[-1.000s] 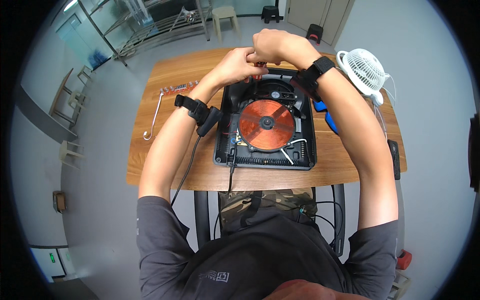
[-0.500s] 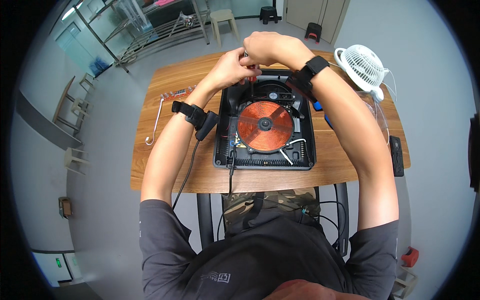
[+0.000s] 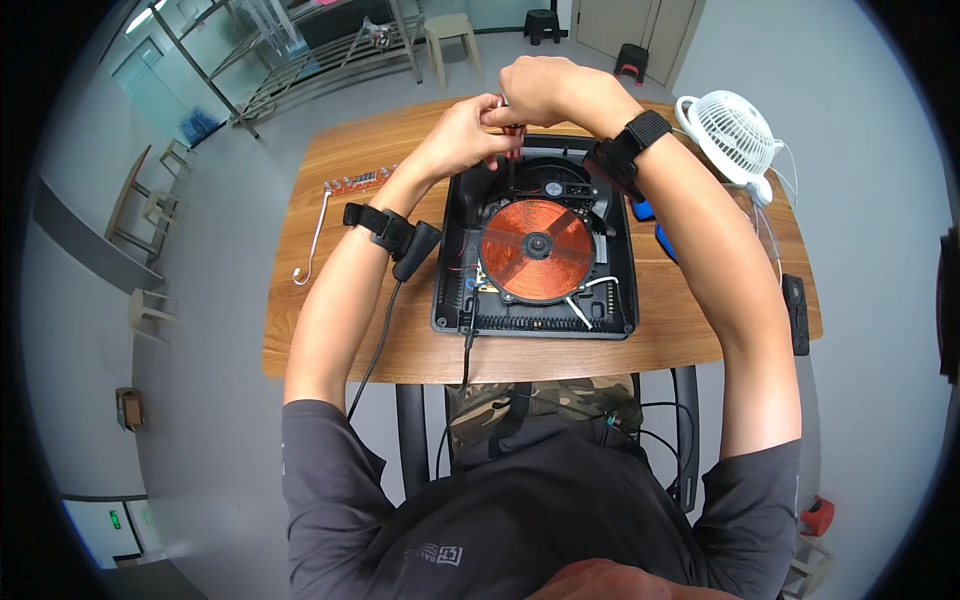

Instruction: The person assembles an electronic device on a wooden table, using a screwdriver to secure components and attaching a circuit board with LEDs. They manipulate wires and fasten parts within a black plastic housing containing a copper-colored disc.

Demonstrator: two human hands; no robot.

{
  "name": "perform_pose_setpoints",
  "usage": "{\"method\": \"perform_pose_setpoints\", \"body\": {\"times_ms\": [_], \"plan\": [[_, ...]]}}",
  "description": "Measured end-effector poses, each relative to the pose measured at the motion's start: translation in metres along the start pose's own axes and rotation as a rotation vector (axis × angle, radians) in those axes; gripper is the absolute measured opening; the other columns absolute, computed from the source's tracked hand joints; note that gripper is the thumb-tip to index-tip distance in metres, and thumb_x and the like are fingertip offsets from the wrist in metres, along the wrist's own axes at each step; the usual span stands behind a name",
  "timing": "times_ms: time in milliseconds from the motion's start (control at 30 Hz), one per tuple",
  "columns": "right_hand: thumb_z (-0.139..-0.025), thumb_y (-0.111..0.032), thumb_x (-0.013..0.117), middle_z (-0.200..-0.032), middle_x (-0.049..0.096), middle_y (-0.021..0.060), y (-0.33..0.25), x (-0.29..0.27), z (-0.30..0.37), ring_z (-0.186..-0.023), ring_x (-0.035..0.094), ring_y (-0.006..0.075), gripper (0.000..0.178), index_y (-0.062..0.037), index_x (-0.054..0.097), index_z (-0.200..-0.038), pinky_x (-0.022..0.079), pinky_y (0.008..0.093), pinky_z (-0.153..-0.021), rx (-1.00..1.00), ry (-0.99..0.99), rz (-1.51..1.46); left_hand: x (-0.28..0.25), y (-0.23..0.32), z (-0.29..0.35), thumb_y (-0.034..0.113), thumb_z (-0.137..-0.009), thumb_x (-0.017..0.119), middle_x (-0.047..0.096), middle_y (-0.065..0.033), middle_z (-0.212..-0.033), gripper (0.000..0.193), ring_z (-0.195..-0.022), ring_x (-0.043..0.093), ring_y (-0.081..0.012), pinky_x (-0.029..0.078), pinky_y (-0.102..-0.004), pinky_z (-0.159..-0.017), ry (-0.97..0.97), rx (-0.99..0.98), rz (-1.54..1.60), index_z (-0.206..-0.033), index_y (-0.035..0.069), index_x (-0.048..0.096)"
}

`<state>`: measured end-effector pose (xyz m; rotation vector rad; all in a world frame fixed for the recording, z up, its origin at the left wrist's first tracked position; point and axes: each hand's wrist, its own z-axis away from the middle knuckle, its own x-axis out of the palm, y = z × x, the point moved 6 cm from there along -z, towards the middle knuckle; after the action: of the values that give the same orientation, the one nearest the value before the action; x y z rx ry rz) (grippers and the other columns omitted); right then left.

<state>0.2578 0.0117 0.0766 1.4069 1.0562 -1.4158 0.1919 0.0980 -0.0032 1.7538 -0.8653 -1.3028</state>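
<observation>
A black induction cooker base (image 3: 628, 270) lies without its top on the table, its round copper coil (image 3: 512, 240) exposed. Over its far edge, a screwdriver (image 3: 514, 141) with a red handle stands upright, its dark shaft pointing down into the housing beside the cooling fan (image 3: 553, 188). My right hand (image 3: 548, 90) is closed around the top of the handle. Lower down, my left hand (image 3: 468, 138) pinches the same handle with its fingers. The screwdriver's tip is too small to make out. White and black leads run from the coil and board near the front.
On the wooden table (image 3: 670, 335), a red circuit strip (image 3: 358, 182) with a white cable lies left. A white fan (image 3: 728, 132) stands at the far right, near blue objects (image 3: 665, 242) partly behind my right arm. A black oblong thing (image 3: 795, 315) lies at the right edge.
The whole view has shifted slightly. More of the screwdriver's red handle shows below my fingers. Both hands keep their hold on it, and the cooker base stays in place.
</observation>
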Motion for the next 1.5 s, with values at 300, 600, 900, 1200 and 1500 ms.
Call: {"method": "perform_pose_setpoints", "body": {"times_ms": [300, 600, 900, 1200, 1500], "plan": [[-0.093, -0.054, 0.063, -0.087, 0.074, 0.0203, 0.004, -0.003, 0.004, -0.083, 0.072, 0.04, 0.055, -0.0006, 0.074, -0.095, 0.058, 0.0479, -0.077, -0.129, 0.12, 0.039, -0.01, 0.023, 0.004, 0.017, -0.083, 0.078, 0.076, -0.0033, -0.083, 0.022, -0.065, 0.063, -0.0051, 0.046, -0.0226, -0.051, 0.081, -0.001, -0.18, -0.097, 0.001, 0.07], [-0.098, -0.048, 0.059, -0.087, 0.075, 0.0227, -0.003, 0.001, -0.003, -0.082, 0.072, 0.0409, 0.054, 0.0006, 0.077, -0.08, 0.059, 0.0466, -0.076, -0.013, 0.036, -0.046, 0.0, 0.01, 0.007, 0.02, -0.081, 0.083, 0.073, 0.0002, -0.082, 0.022, -0.07, 0.061, -0.0057, 0.048, -0.0239, -0.057, 0.11, 0.117, -0.182, -0.09, 0.004, 0.07], [-0.096, -0.051, 0.062, -0.098, 0.074, 0.022, 0.0, -0.003, 0.008, -0.094, 0.071, 0.0392, 0.051, -0.0027, 0.069, -0.109, 0.056, 0.0461, -0.082, -0.115, 0.019, -0.018, 0.001, 0.013, 0.007, 0.016, -0.083, 0.078, 0.074, -0.0034, -0.082, 0.02, -0.06, 0.061, -0.0073, 0.047, -0.0239, -0.05, 0.062, -0.043, -0.076, -0.094, 0.003, 0.068], [-0.092, -0.056, 0.066, -0.075, 0.072, 0.0225, 0.017, 0.006, -0.001, -0.071, 0.071, 0.0353, 0.065, 0.0064, 0.074, -0.076, 0.057, 0.0449, -0.069, 0.045, 0.03, -0.033, 0.001, -0.004, -0.001, 0.017, -0.081, 0.085, 0.071, 0.0006, -0.087, 0.028, -0.068, 0.056, -0.0051, 0.047, -0.0245, -0.057, 0.12, 0.044, -0.257, -0.102, 0.003, 0.074], [-0.09, -0.048, 0.067, -0.097, 0.074, 0.0238, 0.0, 0.004, 0.005, -0.092, 0.072, 0.0394, 0.055, 0.0023, 0.069, -0.112, 0.057, 0.0465, -0.083, -0.088, 0.0, -0.019, 0.0, -0.003, 0.006, 0.02, -0.082, 0.081, 0.069, -0.0014, -0.079, 0.024, -0.067, 0.059, -0.0061, 0.048, -0.0254, -0.059, 0.087, -0.009, -0.202, -0.093, 0.002, 0.071]]}}
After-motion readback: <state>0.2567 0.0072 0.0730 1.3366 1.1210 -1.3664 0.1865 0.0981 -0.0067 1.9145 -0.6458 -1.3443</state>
